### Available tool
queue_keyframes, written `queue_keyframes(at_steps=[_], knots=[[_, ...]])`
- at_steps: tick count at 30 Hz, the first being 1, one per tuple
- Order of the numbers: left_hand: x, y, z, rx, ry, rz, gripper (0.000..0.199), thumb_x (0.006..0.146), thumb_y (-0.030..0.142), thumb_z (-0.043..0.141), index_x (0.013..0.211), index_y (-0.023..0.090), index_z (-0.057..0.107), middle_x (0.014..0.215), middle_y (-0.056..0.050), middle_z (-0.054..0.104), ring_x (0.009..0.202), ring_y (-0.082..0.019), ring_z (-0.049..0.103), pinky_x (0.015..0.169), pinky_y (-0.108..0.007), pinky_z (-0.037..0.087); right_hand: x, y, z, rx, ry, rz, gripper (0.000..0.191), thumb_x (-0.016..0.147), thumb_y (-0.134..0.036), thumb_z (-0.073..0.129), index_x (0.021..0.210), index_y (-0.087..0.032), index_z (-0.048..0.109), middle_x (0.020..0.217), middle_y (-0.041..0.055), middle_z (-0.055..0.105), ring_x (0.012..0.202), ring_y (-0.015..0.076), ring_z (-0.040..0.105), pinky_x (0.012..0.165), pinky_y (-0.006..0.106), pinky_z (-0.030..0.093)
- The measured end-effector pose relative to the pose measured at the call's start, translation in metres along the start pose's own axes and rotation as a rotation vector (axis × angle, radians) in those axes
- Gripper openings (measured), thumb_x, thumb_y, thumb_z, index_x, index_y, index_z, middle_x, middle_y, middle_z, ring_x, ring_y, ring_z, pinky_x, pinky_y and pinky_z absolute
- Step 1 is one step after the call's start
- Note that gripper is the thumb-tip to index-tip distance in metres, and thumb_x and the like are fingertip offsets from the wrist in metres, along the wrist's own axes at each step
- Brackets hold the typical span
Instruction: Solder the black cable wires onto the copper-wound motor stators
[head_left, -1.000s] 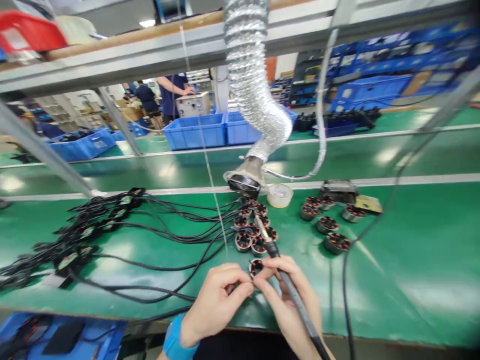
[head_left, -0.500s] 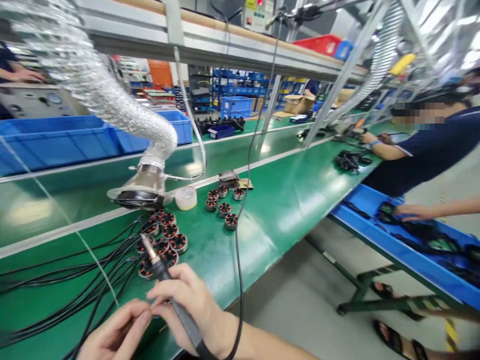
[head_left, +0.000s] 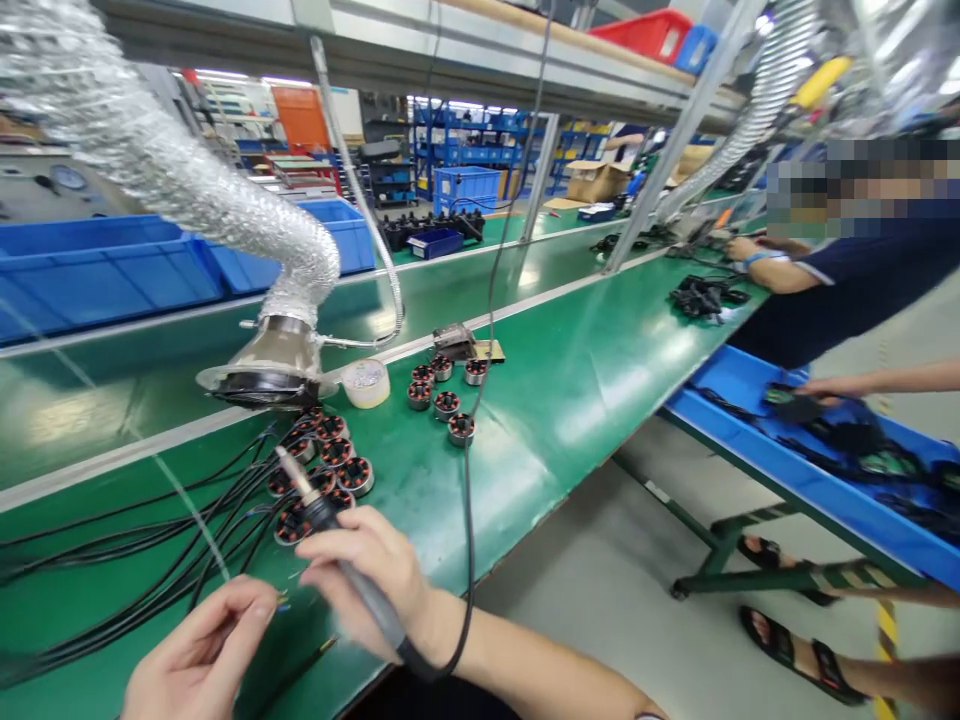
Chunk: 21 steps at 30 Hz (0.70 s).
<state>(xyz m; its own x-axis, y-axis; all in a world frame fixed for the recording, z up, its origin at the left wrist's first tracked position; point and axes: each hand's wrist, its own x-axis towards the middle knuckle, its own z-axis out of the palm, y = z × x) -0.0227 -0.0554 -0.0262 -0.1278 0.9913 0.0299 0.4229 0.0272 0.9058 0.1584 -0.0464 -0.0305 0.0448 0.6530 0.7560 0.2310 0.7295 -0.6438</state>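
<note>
My right hand (head_left: 386,565) is wrapped round a soldering iron (head_left: 321,512), whose tip points up and away over a cluster of round motor stators (head_left: 354,478) with copper windings. Lower left, my left hand (head_left: 199,650) pinches the end of a wire (head_left: 283,603); small coloured strands stick out past the fingertips. Black cables (head_left: 142,590) run from the stator cluster across the bench to the left. Another cable end (head_left: 324,648) lies on the bench below my right hand. The two hands are apart.
A fume extraction hood (head_left: 274,365) on a foil duct hangs over the cluster. Beside it stand a roll of tape (head_left: 365,383) and several loose stators (head_left: 447,403). The iron's cord (head_left: 469,520) hangs at the right. A co-worker (head_left: 847,270) works near a blue tray (head_left: 694,405) of parts.
My hands have separated: the left moved left and down with the wire, showing its coloured end. The right still holds the iron. A person's hand in the blue tray has shifted.
</note>
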Motion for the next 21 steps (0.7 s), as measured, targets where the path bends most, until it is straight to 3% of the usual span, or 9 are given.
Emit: queue_keyframes(at_steps=[2, 6, 10, 16, 21], knots=[[0.002, 0.010, 0.001, -0.062, -0.040, -0.035, 0.043, 0.070, 0.059, 0.076, 0.074, 0.016, 0.069, 0.077, -0.002, 0.068, 0.072, -0.018, 0.061, 0.065, -0.023, 0.052, 0.003, 0.000, -0.007, 0.057, 0.031, 0.006, 0.021, 0.102, -0.022, 0.055, 0.121, -0.025, 0.063, 0.089, 0.0019, 0.068, 0.079, 0.0155, 0.065, 0.075, 0.026, 0.058], [0.009, 0.022, 0.005, -0.187, -0.108, 0.000, 0.032, 0.083, 0.042, 0.068, 0.070, 0.014, 0.063, 0.067, 0.000, 0.057, 0.065, -0.013, 0.050, 0.061, -0.021, 0.042, 0.002, 0.006, -0.018, 0.138, 0.097, 0.280, 0.017, 0.106, -0.023, 0.050, 0.118, -0.021, 0.062, 0.076, -0.0007, 0.066, 0.057, 0.0118, 0.064, 0.056, 0.021, 0.056], [0.016, 0.018, 0.008, -0.281, -0.115, 0.002, 0.026, 0.085, 0.035, 0.065, 0.071, 0.014, 0.059, 0.067, 0.000, 0.054, 0.065, -0.011, 0.048, 0.062, -0.021, 0.040, -0.001, 0.015, -0.018, 0.272, 0.196, 0.251, 0.020, 0.107, -0.023, 0.046, 0.101, -0.017, 0.064, 0.064, -0.0018, 0.060, 0.043, 0.0107, 0.057, 0.041, 0.019, 0.047], [0.017, 0.014, 0.010, -0.297, -0.159, -0.027, 0.019, 0.085, 0.027, 0.062, 0.071, 0.013, 0.060, 0.068, -0.001, 0.056, 0.066, -0.012, 0.048, 0.062, -0.022, 0.038, -0.007, 0.018, -0.019, 0.290, 0.162, 0.178, 0.019, 0.103, -0.017, 0.050, 0.094, -0.016, 0.066, 0.059, -0.0041, 0.055, 0.045, 0.0095, 0.054, 0.054, 0.026, 0.050], [0.018, 0.017, 0.010, -0.303, -0.160, -0.043, 0.015, 0.082, 0.022, 0.062, 0.070, 0.013, 0.059, 0.065, 0.001, 0.052, 0.063, -0.010, 0.044, 0.060, -0.022, 0.035, -0.011, 0.024, -0.020, 0.282, 0.054, 0.188, 0.018, 0.102, -0.015, 0.049, 0.095, -0.017, 0.066, 0.059, -0.0040, 0.053, 0.049, 0.0116, 0.056, 0.054, 0.028, 0.048]])
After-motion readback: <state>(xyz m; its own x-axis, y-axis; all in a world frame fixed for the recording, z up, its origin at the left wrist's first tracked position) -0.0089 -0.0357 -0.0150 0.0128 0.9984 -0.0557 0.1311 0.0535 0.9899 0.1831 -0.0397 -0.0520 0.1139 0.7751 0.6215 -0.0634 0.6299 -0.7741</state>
